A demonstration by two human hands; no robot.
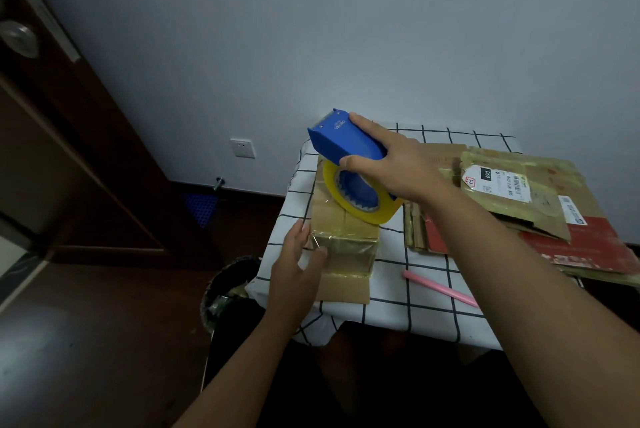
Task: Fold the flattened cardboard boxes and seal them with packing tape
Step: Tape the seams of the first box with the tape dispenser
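Two hands: right hand (398, 164) grips the tape dispenser (346, 147) atop the box (343, 240); left hand (298, 265), fingers straight, presses its near side.

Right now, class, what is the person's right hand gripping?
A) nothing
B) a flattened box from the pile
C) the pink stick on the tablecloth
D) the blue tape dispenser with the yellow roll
D: the right hand curls over the blue tape dispenser, above the folded box.

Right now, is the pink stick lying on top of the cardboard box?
No, the pink stick lies on the checked tablecloth, apart from the cardboard box and to its right.
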